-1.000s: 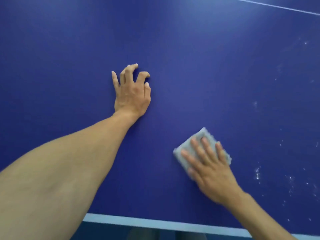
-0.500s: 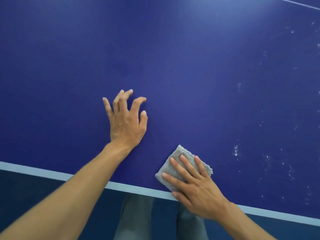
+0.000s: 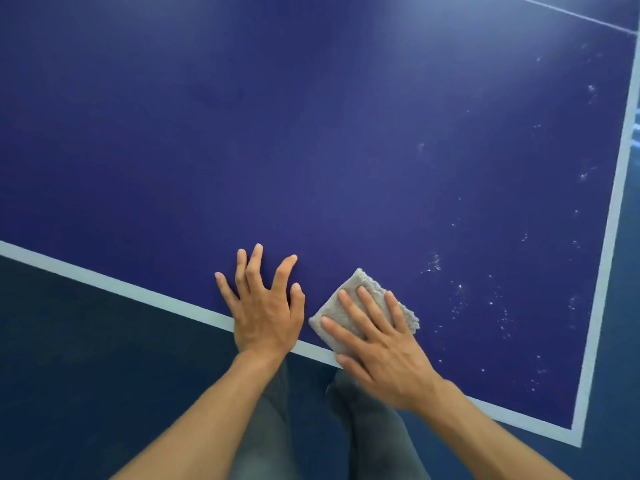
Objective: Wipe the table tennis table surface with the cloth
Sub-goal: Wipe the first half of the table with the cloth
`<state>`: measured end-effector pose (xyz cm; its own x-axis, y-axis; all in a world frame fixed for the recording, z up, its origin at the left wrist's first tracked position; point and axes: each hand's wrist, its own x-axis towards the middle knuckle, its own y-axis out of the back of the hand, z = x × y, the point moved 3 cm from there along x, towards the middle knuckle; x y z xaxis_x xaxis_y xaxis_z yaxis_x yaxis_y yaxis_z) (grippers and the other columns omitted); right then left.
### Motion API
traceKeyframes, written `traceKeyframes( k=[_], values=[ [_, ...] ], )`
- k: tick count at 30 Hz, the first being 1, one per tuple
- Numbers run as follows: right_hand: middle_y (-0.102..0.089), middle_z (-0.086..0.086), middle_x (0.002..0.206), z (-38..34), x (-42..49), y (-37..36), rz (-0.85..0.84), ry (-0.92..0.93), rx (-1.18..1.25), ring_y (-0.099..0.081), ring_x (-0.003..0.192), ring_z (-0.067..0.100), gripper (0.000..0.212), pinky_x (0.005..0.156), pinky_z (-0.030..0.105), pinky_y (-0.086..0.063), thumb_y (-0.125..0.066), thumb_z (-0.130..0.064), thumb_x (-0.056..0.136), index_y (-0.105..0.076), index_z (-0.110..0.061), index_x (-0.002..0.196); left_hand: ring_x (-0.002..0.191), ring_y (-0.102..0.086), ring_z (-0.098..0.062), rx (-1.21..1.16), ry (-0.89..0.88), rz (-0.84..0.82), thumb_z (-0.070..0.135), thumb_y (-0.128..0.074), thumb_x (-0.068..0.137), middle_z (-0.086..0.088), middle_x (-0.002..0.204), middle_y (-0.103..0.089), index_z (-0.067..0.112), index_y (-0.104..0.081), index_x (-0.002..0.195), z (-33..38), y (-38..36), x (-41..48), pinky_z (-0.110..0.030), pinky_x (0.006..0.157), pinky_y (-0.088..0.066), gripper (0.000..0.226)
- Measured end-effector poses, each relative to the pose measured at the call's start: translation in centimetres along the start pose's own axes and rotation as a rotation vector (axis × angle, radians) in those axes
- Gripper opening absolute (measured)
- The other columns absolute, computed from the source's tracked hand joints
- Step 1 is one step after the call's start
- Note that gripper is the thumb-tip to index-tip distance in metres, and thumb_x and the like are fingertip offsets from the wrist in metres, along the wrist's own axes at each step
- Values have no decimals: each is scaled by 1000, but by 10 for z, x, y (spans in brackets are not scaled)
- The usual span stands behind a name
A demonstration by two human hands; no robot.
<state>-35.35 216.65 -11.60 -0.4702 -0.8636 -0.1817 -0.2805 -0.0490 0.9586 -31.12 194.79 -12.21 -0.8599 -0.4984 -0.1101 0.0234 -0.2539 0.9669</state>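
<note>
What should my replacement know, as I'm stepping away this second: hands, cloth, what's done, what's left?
Left hand: open, flat on the dark blue table tennis table by its white near edge line.
Right hand: straight fingers press the folded grey terry cloth onto the surface at the same edge, beside the left hand.
Done: the blue area left of and beyond the cloth looks free of specks.
Left: white specks scattered right of the cloth, up along the right edge; probably the next strokes.

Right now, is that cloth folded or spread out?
Folded: the grey cloth forms a small thick pad under the right hand.
</note>
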Motion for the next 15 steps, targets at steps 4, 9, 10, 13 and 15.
traceKeyframes(
  k=[4,9,10,13,15],
  values=[
    [-11,2,174,56,4,14,34,-242,11,-4,161,29,58,127,60,-3,-32,-51,107,-22,-42,163,155,-19,-39,33,21,19,45,-38,98,-15,162,-27,35,-47,145,-1,-3,1,-71,121,-10,49],
    [11,-1,174,93,54,32,56,-623,149,18,159,25,62,125,58,14,-16,-57,104,-8,-43,164,155,-20,-37,39,34,32,47,-38,98,-13,161,-28,36,-49,145,-1,-4,0,-70,122,-9,50],
    [11,0,174,84,61,32,55,-601,152,18,159,26,62,125,60,13,-17,-57,104,-7,-42,164,155,-20,-37,46,33,39,47,-38,98,-13,161,-28,36,-48,145,-2,-5,0,-69,123,-9,50],
    [-3,6,174,39,51,22,56,-296,91,4,160,33,61,125,64,0,-29,-52,106,-21,-37,164,155,-20,-36,48,30,55,47,-38,98,-12,162,-28,37,-46,145,-2,-8,-1,-68,123,-9,49],
    [-8,6,174,21,19,12,34,-113,61,-1,161,34,58,126,63,-4,-33,-50,107,-26,-37,163,155,-19,-36,50,26,59,48,-37,98,-12,162,-27,37,-46,145,-2,-8,0,-68,123,-9,49]
  ],
)
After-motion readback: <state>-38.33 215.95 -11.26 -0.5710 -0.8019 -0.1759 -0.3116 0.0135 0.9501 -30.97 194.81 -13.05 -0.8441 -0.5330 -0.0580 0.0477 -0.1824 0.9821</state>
